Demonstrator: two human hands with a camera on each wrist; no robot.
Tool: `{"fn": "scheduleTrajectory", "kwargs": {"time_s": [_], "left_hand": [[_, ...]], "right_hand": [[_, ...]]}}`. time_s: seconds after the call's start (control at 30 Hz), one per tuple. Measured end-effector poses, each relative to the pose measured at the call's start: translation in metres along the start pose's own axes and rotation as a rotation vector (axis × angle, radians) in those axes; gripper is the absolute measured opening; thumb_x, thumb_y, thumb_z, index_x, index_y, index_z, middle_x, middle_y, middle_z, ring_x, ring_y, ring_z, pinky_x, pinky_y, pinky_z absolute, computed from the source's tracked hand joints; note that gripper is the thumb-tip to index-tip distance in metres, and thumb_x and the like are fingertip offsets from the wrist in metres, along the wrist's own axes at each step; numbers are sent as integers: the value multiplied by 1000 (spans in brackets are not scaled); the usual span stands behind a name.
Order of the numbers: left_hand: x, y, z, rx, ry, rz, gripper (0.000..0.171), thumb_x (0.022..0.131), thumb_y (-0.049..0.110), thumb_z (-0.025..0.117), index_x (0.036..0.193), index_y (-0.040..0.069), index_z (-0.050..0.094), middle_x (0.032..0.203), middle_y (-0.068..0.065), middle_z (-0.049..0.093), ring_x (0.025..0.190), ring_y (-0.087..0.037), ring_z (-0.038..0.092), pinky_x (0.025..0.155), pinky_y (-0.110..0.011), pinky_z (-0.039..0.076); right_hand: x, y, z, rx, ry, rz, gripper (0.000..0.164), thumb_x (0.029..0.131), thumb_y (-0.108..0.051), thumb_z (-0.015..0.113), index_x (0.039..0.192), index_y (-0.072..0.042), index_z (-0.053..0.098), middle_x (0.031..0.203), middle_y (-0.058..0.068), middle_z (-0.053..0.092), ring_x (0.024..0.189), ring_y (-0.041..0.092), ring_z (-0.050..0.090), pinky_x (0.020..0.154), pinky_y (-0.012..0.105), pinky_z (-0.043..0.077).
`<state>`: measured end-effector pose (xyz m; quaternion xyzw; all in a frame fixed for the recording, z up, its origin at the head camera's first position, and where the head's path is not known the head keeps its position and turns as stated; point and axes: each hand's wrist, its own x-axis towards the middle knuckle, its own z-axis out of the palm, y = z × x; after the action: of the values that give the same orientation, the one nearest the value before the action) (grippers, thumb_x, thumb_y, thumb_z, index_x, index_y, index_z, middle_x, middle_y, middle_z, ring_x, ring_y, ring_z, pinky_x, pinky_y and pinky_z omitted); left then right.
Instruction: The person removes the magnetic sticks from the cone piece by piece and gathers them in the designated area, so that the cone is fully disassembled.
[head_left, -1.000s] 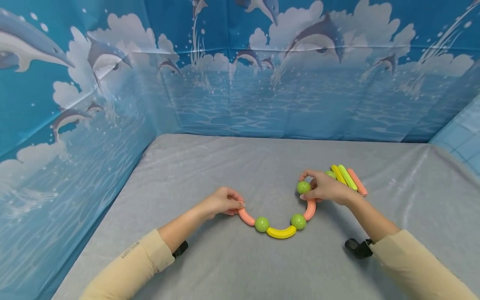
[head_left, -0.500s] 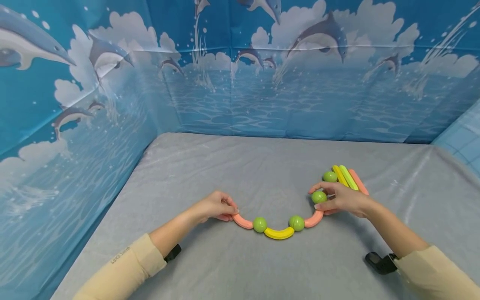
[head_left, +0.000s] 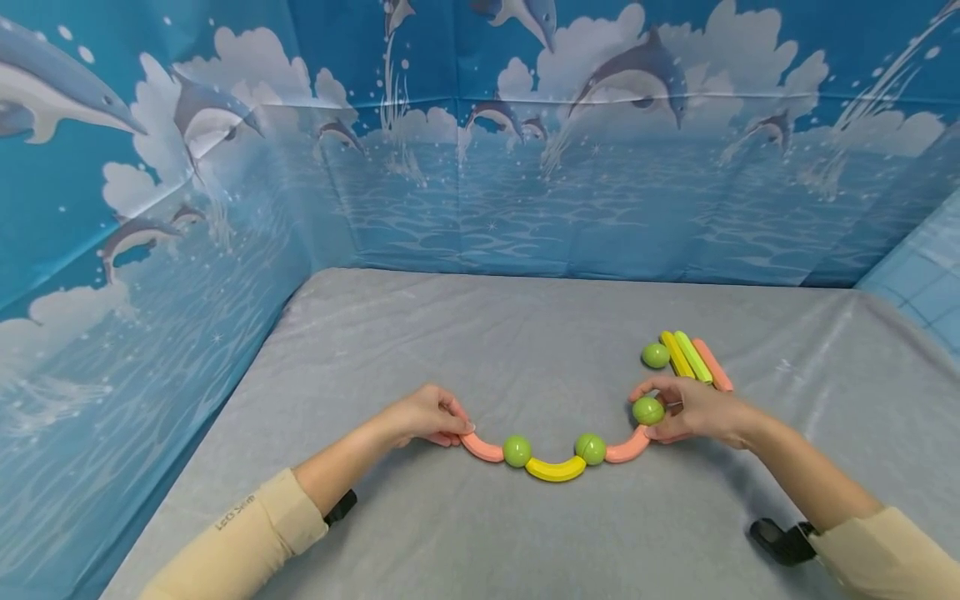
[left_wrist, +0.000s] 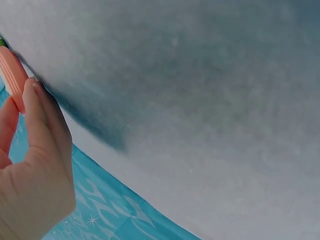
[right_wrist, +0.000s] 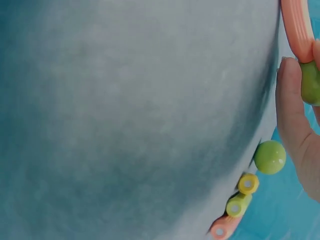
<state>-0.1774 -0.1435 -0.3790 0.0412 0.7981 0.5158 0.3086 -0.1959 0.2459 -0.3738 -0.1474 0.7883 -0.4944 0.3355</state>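
A chain of curved rods and green balls lies in a shallow arc in the head view. My left hand (head_left: 429, 415) pinches the free end of its left coral rod (head_left: 482, 448); the left wrist view shows that coral rod (left_wrist: 13, 77) between thumb and fingers. Along the arc follow a green ball (head_left: 517, 451), a curved yellow rod (head_left: 556, 471), another green ball (head_left: 591, 448) and the right coral rod (head_left: 627, 447). At the right end my right hand (head_left: 701, 410) holds a green ball (head_left: 647, 411) between thumb and fingers, against the coral rod's tip.
Beyond the right hand, a loose green ball (head_left: 656, 356) lies beside a straight yellow rod (head_left: 677, 354), a lime rod (head_left: 693, 358) and a coral rod (head_left: 713, 365). Grey cloth (head_left: 480, 333) covers the table. A dolphin-printed curtain (head_left: 480, 200) hangs at the back and left.
My right hand has moved right and nearer with the held ball. My left hand has shifted slightly left and nearer. The chain has spread from a deeper U into a wider arc.
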Motion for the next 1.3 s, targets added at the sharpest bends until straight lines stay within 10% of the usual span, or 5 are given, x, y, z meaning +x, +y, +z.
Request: {"fn": "scheduleTrajectory", "kwargs": {"time_s": [0.67,0.9,1.03,1.3], "left_hand": [[5,5,-3,138,3,64,18,81,7,72,95,-3,67,74,-3,62,62,-11,54,58,-25,48],[12,17,-4,381,74,237,24,80,11,73,102,1,66,81,-1,61,70,-12,54,62,-25,45],[18,32,10,508,69,358,27,81,15,73,105,4,66,92,-3,64,84,-13,58,71,-25,47],[37,60,65,446,-109,420,36,82,17,73,115,8,63,104,-7,63,88,-9,60,76,-19,47]], "right_hand": [[-4,5,6,-93,30,-13,44,82,-13,71,117,5,50,80,8,52,68,17,52,61,30,49],[-1,7,8,-100,35,-5,45,82,-13,72,118,3,51,82,9,51,69,18,52,62,31,50],[-1,8,9,-111,41,-7,46,81,-13,72,119,3,52,82,9,51,70,19,53,62,32,50],[-1,4,7,-141,49,-27,48,81,-13,72,120,6,51,82,10,51,69,19,52,60,32,49]]}}
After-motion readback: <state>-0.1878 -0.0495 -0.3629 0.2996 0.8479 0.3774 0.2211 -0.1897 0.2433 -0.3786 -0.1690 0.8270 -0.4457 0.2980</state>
